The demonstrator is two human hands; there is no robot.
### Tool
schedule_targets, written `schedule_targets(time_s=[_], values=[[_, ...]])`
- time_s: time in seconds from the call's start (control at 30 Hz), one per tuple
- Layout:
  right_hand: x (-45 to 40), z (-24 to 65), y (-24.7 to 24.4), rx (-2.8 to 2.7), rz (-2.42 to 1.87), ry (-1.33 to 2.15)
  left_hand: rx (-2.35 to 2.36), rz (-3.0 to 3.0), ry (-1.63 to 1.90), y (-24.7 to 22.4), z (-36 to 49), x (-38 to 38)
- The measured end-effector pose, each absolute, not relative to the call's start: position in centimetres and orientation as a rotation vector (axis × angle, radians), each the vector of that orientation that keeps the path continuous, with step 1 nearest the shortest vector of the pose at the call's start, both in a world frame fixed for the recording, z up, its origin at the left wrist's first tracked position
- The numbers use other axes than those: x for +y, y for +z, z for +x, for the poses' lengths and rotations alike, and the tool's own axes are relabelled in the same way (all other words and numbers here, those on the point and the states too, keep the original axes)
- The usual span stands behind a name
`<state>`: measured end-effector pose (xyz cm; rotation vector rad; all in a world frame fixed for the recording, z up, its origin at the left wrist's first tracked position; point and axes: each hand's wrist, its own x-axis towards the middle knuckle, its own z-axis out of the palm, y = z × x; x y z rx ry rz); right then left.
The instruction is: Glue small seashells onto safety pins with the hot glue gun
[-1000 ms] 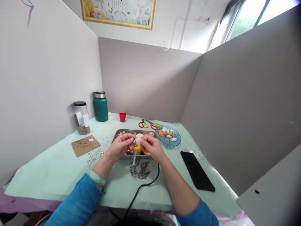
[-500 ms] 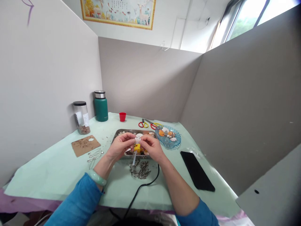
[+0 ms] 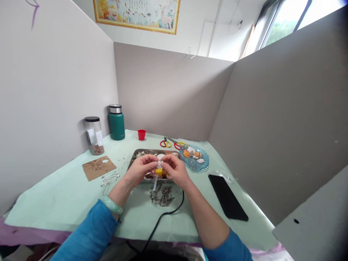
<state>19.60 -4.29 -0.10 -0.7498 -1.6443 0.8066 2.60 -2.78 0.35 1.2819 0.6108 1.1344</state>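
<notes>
My left hand [image 3: 140, 168] and my right hand [image 3: 175, 168] meet over a metal tray [image 3: 131, 161], each with thumb and finger pinched. Between their fingertips is a small whitish piece [image 3: 160, 165], mostly covered; its exact kind is unclear. Just below the fingers is a yellow glue gun [image 3: 159, 172], with a pale glue stick [image 3: 156, 183] pointing toward me. Assorted shells [image 3: 140, 154] fill the tray, partly hidden by my hands. In front of it lies a heap of small silver metal pieces [image 3: 165, 197].
A blue shell-shaped dish [image 3: 206, 159] holds shells. Behind are scissors [image 3: 178, 145] and a red cup [image 3: 141, 135]. Left stand a green bottle [image 3: 117, 127] and a jar [image 3: 94, 136], near brown card [image 3: 95, 168] and large safety pins [image 3: 110, 177]. A black cable [image 3: 163, 214] crosses the front; a black slab [image 3: 227, 197] lies right.
My fingertips have drawn slightly closer together, covering more of the whitish piece. Everything else on the table stays where it was.
</notes>
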Motion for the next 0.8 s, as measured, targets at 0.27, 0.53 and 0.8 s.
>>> schedule_targets(time_s=[0.27,0.53,0.8], values=[[-4.36,19.51,-0.05,-1.674,-0.777,0.696,0.67,1.486,1.172,0.14,2.86,-2.84],[-4.23,19.57,-0.12,-1.757,-0.802,0.478,0.694,1.669,1.273,-0.43,3.07,-2.35],[-4.33,19.66,0.09,-1.801,-0.792,0.378,0.807,2.012,1.431,-0.22,2.99,-2.55]])
